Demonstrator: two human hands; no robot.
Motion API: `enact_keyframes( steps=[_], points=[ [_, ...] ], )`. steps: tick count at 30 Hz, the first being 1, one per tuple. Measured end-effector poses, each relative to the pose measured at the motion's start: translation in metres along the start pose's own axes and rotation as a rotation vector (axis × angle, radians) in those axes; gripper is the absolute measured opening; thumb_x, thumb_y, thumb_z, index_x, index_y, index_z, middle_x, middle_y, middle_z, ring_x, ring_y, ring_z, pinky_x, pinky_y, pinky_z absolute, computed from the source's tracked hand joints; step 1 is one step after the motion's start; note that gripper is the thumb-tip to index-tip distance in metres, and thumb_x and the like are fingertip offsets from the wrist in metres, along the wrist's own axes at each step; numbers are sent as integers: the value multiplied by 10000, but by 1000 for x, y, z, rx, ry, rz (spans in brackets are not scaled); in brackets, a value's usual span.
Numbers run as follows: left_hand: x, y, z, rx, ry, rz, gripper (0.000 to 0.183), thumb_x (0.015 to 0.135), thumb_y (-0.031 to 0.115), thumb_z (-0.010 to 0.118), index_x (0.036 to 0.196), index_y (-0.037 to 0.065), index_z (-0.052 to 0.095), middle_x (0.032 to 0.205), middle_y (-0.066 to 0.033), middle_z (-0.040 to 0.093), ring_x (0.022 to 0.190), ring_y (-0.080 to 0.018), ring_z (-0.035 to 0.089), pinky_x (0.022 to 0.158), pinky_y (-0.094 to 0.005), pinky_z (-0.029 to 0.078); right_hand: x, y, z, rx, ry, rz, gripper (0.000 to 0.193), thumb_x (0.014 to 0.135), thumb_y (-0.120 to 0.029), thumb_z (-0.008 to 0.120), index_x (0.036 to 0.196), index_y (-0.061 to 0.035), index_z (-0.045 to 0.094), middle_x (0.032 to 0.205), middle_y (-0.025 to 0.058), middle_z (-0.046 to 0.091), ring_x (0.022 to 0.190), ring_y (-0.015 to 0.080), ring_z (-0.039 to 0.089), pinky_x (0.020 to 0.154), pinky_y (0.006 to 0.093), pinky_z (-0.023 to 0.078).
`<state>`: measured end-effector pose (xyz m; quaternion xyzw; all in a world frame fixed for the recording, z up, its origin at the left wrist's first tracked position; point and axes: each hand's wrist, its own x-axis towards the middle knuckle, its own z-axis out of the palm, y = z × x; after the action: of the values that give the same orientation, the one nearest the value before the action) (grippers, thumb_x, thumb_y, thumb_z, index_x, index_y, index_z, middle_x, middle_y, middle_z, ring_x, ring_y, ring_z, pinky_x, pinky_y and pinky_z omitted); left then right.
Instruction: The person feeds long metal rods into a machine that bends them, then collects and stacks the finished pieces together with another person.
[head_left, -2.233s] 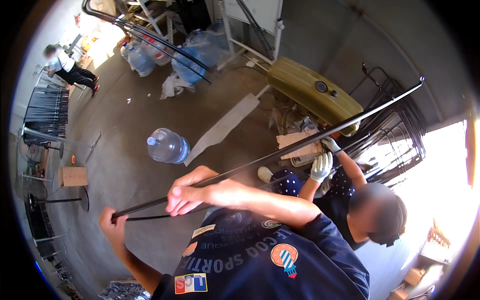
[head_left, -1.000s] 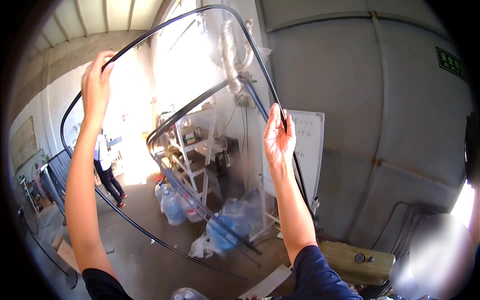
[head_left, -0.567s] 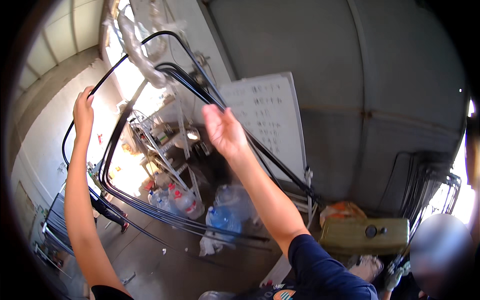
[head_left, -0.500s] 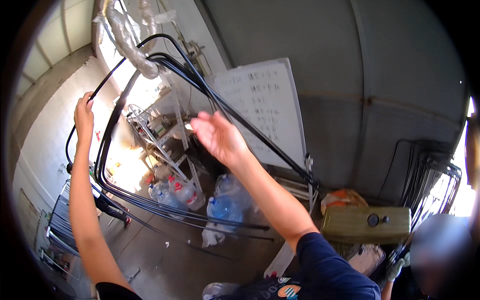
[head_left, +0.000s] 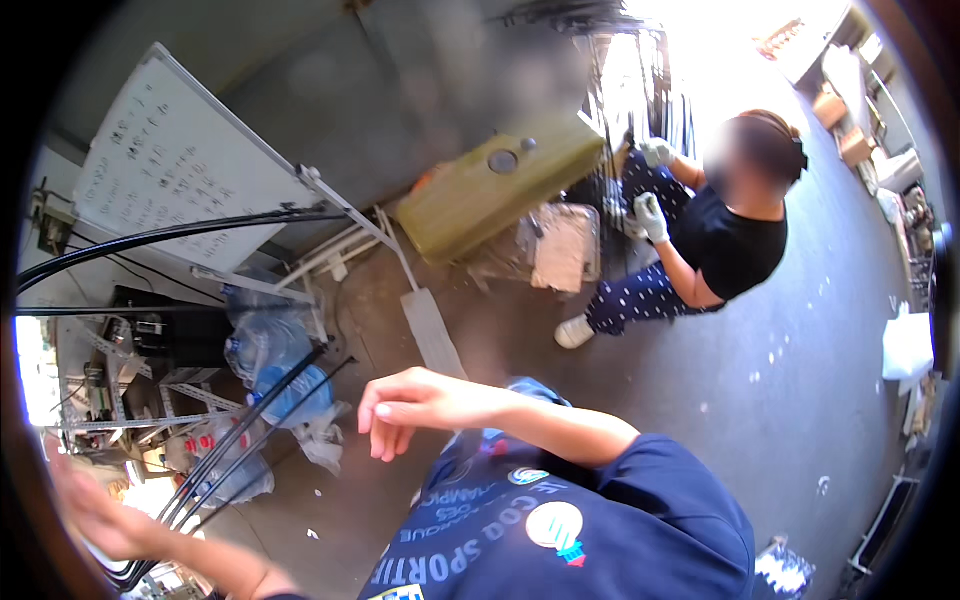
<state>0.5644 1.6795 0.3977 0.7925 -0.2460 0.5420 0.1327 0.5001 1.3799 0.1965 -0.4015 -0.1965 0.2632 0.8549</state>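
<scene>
Beside the left rim, my left hand point(head_left: 110, 515) is blurred and raised, next to a bundle of long thin black tubes point(head_left: 225, 450). Smear hides whether its fingers touch them. My right hand point(head_left: 410, 405) hangs in front of my dark blue shirt, fingers loosely bent and apart, with nothing in it. The tubes' cut ends point up toward the middle of the view, left of my right hand. More black tubes point(head_left: 170, 236) from the same bundle run across the whiteboard's lower part. Their bends go out of view at the left.
An olive-green metal box point(head_left: 500, 190) stands ahead beside a whiteboard point(head_left: 180, 160). Large plastic water bottles point(head_left: 285, 370) and a metal shelf rack point(head_left: 150, 425) are at left. A co-worker point(head_left: 740, 220) with light gloves sits at right, near racked black tubes point(head_left: 675, 110).
My view has swung right, bringing the co-worker fully into sight. My left hand, earlier raised gripping a black tube, is now low at the left rim. My right hand has dropped in front of my shirt.
</scene>
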Motion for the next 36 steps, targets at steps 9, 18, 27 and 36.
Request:
enact_keyframes(
  steps=[9, 18, 27, 36],
  points=[
    [-34, 245, 64, -1604, 199, 244, 648, 805, 477, 491, 1212, -1, 333, 1181, -199, 407, 1083, -386, 398, 864, -524, 368, -174, -108, 152, -476, 519, -1120, 273, 736, -83, 632, 988, -131, 539, 988, 39, 554, 980, 172, 502, 813, 592, 378],
    [-10, 421, 63, -1615, 701, -55, 617, 753, 488, 564, 1170, 58, 415, 1186, -104, 421, 1083, -296, 377, 939, -476, 239, -300, -145, 159, -807, 684, -1284, 239, 818, -111, 515, 1053, -82, 476, 1056, 89, 525, 945, 211, 517, 764, 503, 436],
    [-36, 667, 117, -1869, 319, -370, 211, 874, 259, 412, 887, 63, 490, 839, -92, 511, 704, -191, 503, 657, -318, 450, -493, -206, 84, -902, 1023, -1499, 241, 901, -139, 398, 1117, -33, 413, 1124, 138, 496, 911, 251, 533, 716, 413, 493],
    [-213, 886, 222, -1831, -1392, 49, 162, 750, -50, 472, 847, 46, 558, 913, -99, 536, 888, -262, 529, 768, -339, 430, -698, -259, -142, -637, 1518, -772, 203, 884, -113, 424, 1052, -7, 466, 951, 176, 578, 766, 226, 600, 689, 328, 503]
  ],
)
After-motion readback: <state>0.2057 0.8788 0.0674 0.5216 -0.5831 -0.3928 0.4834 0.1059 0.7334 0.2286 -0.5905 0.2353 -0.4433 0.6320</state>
